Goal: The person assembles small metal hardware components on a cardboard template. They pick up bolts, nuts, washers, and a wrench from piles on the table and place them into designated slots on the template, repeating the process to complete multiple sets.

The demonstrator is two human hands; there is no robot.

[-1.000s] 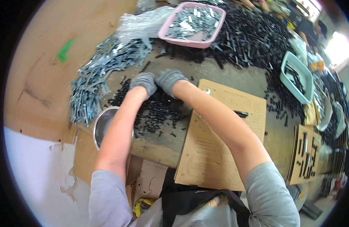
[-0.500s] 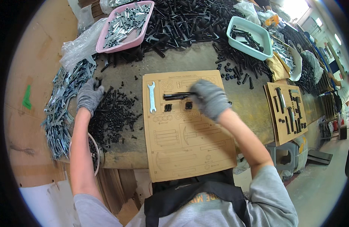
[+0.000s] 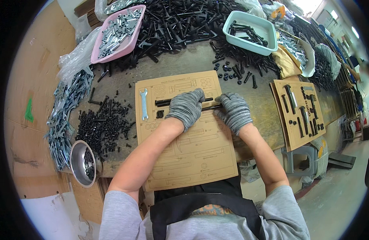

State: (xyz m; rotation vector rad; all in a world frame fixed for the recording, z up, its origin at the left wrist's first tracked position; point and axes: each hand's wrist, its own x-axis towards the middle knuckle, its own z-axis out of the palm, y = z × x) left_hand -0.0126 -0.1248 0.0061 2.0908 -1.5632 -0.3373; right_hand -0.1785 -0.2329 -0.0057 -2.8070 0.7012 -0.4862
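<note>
Worktable (image 3: 180, 62) beneath, the right hand (image 3: 234, 110) pinches a black rod (image 3: 211, 107) over cardboard (image 3: 182, 172), the left hand's (image 3: 186, 106) finger closure unclear; this arranging step likely calls for careful alignment next.

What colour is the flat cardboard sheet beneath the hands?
The flat cardboard sheet is tan with dark outlines, best in the head view.

L hand (image 3: 185, 107) & R hand (image 3: 235, 111) side by side, small gap btwn, both in grey striped knit gloves (image 3: 239, 113), backs up. L fingers (image 3: 198, 95) curled, pointing up/R; R fingers (image 3: 225, 97) bent twd L hand. Grip partly hidden. L forearm (image 3: 146, 155) bare, slants up/R; R forearm (image 3: 259, 148) bare, slants up/L. Elbows bent, upper arms in grey short sleeves (image 3: 283, 210).
</note>
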